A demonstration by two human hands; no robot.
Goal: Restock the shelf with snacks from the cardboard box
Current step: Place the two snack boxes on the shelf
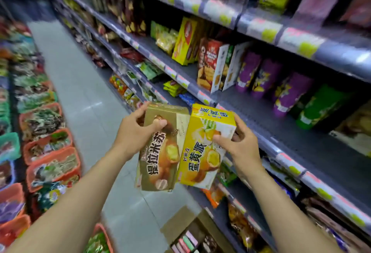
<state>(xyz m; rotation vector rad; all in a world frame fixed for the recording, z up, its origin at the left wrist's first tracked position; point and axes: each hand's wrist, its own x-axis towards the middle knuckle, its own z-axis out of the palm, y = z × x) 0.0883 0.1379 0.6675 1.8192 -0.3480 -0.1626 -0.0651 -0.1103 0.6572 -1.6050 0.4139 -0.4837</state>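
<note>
My left hand (138, 130) grips a brown-gold snack box (160, 156) by its upper left side. My right hand (239, 142) holds a yellow snack box (202, 152) from the right. The two boxes touch side by side in front of me, level with the grey shelf (261, 112), which has a bare stretch to the right of the boxes. The open cardboard box (192, 234) stands on the floor below, with several packs inside.
Shelving runs along the right, holding purple bags (261, 78), green bags (319, 106) and upright boxes (208, 64). Orange baskets (52, 160) of wrapped snacks line the left. The tiled aisle floor (80, 84) stretches ahead between them.
</note>
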